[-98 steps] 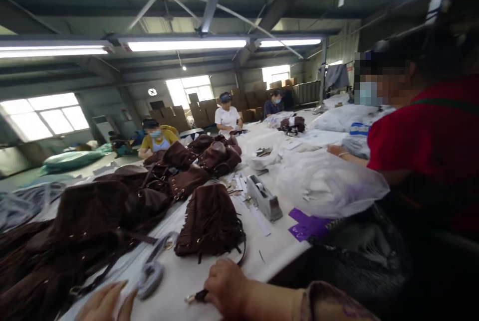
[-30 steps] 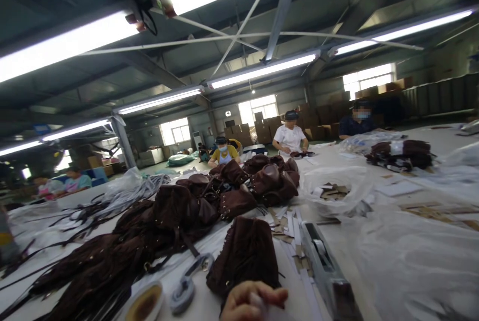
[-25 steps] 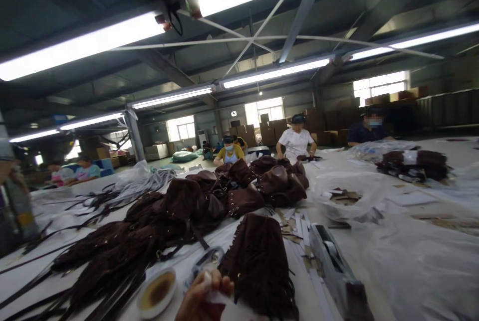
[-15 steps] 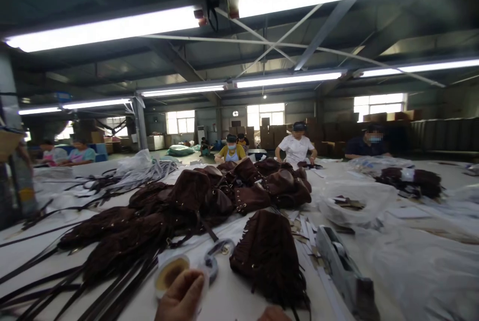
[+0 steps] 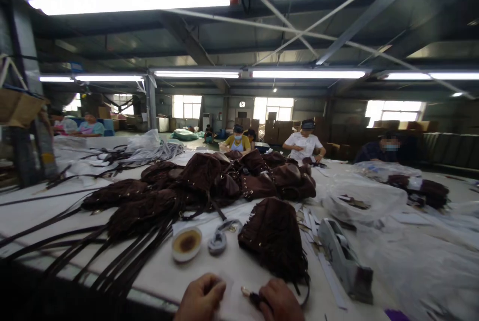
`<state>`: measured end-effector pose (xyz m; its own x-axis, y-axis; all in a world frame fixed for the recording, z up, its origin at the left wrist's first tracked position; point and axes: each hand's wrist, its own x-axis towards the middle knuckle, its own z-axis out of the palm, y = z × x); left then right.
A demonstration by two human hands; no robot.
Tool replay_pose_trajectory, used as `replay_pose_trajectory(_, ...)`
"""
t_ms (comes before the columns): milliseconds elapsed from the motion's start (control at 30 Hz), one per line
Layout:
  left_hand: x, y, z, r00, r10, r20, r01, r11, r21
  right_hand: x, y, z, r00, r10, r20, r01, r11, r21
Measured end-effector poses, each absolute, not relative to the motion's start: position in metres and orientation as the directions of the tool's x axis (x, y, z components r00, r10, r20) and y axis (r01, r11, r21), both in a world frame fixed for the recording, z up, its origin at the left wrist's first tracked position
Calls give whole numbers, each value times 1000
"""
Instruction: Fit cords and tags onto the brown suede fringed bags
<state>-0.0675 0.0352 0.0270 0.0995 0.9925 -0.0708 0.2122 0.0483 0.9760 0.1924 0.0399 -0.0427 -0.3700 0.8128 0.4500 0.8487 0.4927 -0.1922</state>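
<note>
At the near table edge, my left hand [image 5: 202, 297] pinches a piece of clear plastic film [image 5: 227, 291], thin and hard to make out. To its right, my right hand [image 5: 281, 301] is closed around a dark strap end [image 5: 256, 299] whose small metal clasp points left. Just beyond lies a dark brown fringed bag [image 5: 275, 239] with metal eyelets. A round white roll with a brown centre [image 5: 187, 244] rests past my left hand, beside a coiled grey band [image 5: 217, 242].
A pile of brown bags [image 5: 224, 176] covers the table's middle, long straps trailing left. A grey tape dispenser [image 5: 344, 256] stands right, among paper strips and clear plastic bags [image 5: 419, 256]. Co-workers sit across the table, including a person in white [image 5: 304, 144].
My left hand has come away from the white roll, down and to the right. My right hand has risen further into view, showing the strap and clasp. The camera has tilted down and turned left.
</note>
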Motion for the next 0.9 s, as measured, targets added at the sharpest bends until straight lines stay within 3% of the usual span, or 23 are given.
replay_pose_trajectory(100, -64, 24, 41, 57, 998, -24, 198, 12, 980, 189, 29, -43, -311, 835, 454, 845, 462, -270)
replay_pose_trajectory(333, -52, 20, 42, -5, 993, -121, 65, 121, 990, 196, 23, -27, -404, 825, 396, 783, 536, -317)
replay_pose_trajectory(500, -48, 21, 40, 15, 998, -61, 181, 57, 982, 195, 29, -28, -372, 848, 377, 785, 504, -361)
replay_pose_trajectory(733, -42, 21, 39, 58, 998, 13, 387, -34, 921, 208, 30, 19, -374, 861, 344, 495, 499, -712)
replay_pose_trajectory(900, -34, 21, 42, 92, 996, 8, 412, -46, 910, 216, 26, 50, -488, 816, 310, 414, 529, -741)
